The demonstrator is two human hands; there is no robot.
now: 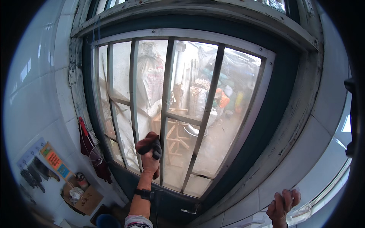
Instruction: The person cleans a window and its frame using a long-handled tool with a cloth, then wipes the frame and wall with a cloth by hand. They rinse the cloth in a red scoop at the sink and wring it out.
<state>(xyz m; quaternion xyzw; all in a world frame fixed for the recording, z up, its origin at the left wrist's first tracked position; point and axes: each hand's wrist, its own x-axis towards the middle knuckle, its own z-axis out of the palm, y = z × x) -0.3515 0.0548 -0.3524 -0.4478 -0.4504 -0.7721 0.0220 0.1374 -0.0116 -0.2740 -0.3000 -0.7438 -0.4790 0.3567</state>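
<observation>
My left hand [151, 161], with a dark band on its wrist, is closed round a bunched dark red and black cloth [149, 144]. The cloth is up against the barred glass pane [182, 148] of a dark green door [281, 95], beside one of the upright metal bars [165, 102]. Low on the right, my right hand [283, 205] is raised with its fingers curled in. Something small and pale shows at its fingertips, too little to name.
A door handle [190, 210] sits below the pane. On the left tiled wall hang a folded dark red umbrella [91, 152], dark tools on hooks [38, 169] and a cardboard box [89, 199]. A blue bucket [108, 221] stands below. Stuffed sacks [199, 100] show beyond the glass.
</observation>
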